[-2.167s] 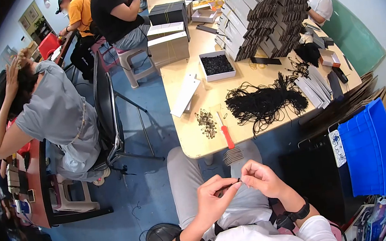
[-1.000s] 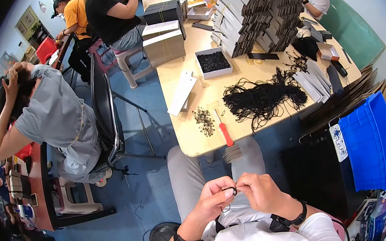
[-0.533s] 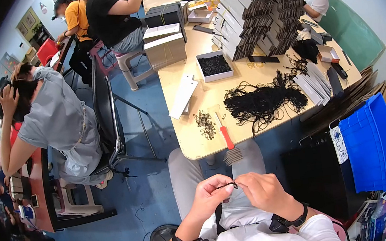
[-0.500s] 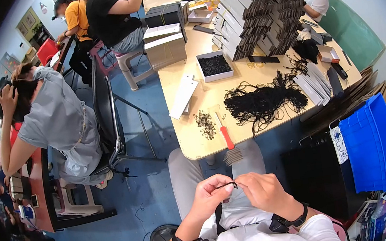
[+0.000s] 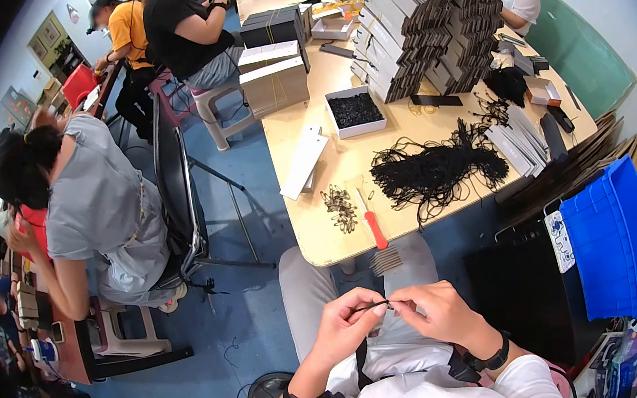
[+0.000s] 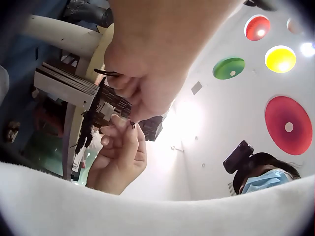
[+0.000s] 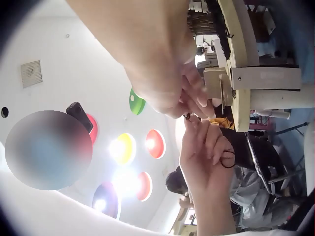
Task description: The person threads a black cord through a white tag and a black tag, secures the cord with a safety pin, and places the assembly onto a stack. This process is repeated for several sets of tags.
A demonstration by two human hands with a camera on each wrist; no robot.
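Both hands meet above the lap in the head view. My left hand (image 5: 347,324) pinches a thin black cord (image 5: 370,306) between thumb and fingers, and my right hand (image 5: 434,312) pinches its other end close beside. In the right wrist view a loop of the cord (image 7: 228,159) hangs out from the left hand (image 7: 209,162). The left wrist view shows a cord end (image 6: 106,73) sticking out behind the left fingers, and the right hand (image 6: 120,162) with fingertips near a small dark bit (image 6: 133,125). Fine detail at the fingertips is too small to tell.
On the table (image 5: 314,231) lie a black cord bundle (image 5: 438,168), a pile of metal pins (image 5: 340,208), a red-handled tool (image 5: 374,230), a white box of black pieces (image 5: 355,111) and tall card stacks (image 5: 426,35). A blue bin (image 5: 610,243) stands at right.
Compared with a second ago, the cord between the hands lies straighter and the right fingers are more spread. The seated person at left has lowered their arms from their head.
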